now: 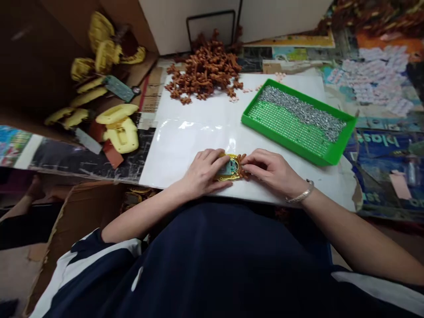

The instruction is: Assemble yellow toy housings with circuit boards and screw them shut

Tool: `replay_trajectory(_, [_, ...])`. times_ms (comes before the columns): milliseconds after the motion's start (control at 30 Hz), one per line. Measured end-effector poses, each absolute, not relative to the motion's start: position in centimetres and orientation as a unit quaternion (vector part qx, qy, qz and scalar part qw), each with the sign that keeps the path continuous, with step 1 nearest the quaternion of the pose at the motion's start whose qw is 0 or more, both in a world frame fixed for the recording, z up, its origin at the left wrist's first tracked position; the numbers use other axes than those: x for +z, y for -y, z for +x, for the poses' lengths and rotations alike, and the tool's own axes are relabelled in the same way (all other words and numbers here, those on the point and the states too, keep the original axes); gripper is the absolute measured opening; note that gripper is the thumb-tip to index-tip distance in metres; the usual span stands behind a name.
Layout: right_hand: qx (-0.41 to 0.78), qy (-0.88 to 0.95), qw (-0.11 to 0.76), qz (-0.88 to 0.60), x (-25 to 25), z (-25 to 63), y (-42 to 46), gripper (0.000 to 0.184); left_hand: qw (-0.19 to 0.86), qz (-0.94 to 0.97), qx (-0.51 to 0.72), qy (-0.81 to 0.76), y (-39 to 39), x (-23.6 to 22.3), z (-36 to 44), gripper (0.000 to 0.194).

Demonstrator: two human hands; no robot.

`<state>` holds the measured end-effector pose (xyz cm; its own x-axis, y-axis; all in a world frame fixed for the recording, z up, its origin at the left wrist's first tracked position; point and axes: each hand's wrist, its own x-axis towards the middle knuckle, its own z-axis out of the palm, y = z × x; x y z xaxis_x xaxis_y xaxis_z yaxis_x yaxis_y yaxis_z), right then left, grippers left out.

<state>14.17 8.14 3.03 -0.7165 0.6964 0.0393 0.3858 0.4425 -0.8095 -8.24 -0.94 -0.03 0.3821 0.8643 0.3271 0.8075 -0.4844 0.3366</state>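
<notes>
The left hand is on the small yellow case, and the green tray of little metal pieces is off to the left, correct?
Not quite: the head view shows the green tray of little metal pieces off to the right. The left hand is indeed on the small yellow case.

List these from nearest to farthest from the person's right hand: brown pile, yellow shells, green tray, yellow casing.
From the right hand:
1. Yellow casing: at its fingertips.
2. Green tray: just beyond, ahead.
3. Brown pile: farther ahead, leftward.
4. Yellow shells: far left.
</notes>
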Motion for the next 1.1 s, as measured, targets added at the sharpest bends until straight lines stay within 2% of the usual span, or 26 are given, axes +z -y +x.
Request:
replay_trajectory(67, [0.415,0.821,0.207,-0.332,3.4,14.3,-8.5,0.019,0.06,0.808,0.256,-0.528,2.9,0.8,-9.9,0.055])
replay_trajectory(167, [0.382,0.816,0.251,-0.355,3.5,14.7,-9.1,0.018,0.049,0.732,0.306,-0.606,8.6,1.6,-13.8,0.058])
replay_trajectory(333, [0.353,0.842,0.258,-0.317,3.0,14.4,-10.0,0.015,-0.104,0.49,0.3,-0.812,22.0,-1.2,-20.0,0.054])
replay_trajectory(433, [0.342,0.862,0.258,-0.271,2.8,13.7,-10.3,0.014,-0.033,0.364,0.218,-0.905,28.0,-4.8,-21.8,0.049])
replay_trajectory(533, [0.332,0.869,0.26,-0.257,2.7,13.5,-10.3,0.014,0.05,0.292,0.165,-0.941,30.1,-7.2,-22.3,0.048])
replay_trajectory(633, [0.327,0.874,0.251,-0.257,2.6,13.6,-10.4,0.015,0.015,0.31,0.181,-0.933,27.6,-6.4,-22.4,0.046])
replay_trajectory(733, [0.324,0.876,0.244,-0.263,2.3,13.7,-10.4,0.016,-0.128,0.394,0.279,-0.866,20.8,-2.5,-22.9,0.042])
replay_trajectory(800, [0.321,0.875,0.243,-0.268,2.1,13.6,-10.5,0.017,-0.161,0.468,0.33,-0.804,14.9,0.7,-23.8,0.042])
replay_trajectory(867, [0.317,0.875,0.243,-0.272,1.9,13.6,-10.5,0.017,-0.124,0.514,0.334,-0.781,8.8,3.5,-25.1,0.052])
replay_trajectory(933, [0.315,0.874,0.246,-0.276,1.8,13.6,-10.5,0.017,-0.075,0.521,0.313,-0.791,3.4,5.2,-26.8,0.074])
replay_trajectory(1000, [0.314,0.873,0.25,-0.276,1.8,13.8,-10.4,0.017,-0.005,0.503,0.241,-0.83,-0.9,5.9,-28.5,0.096])
replay_trajectory(1033, [0.314,0.873,0.252,-0.276,1.8,13.9,-10.4,0.018,0.029,0.485,0.193,-0.852,-2.5,6.0,-29.1,0.1])
replay_trajectory(1100, [0.316,0.872,0.253,-0.276,1.8,14.0,-10.3,0.018,0.073,0.459,0.135,-0.875,-4.4,6.1,-29.7,0.092])
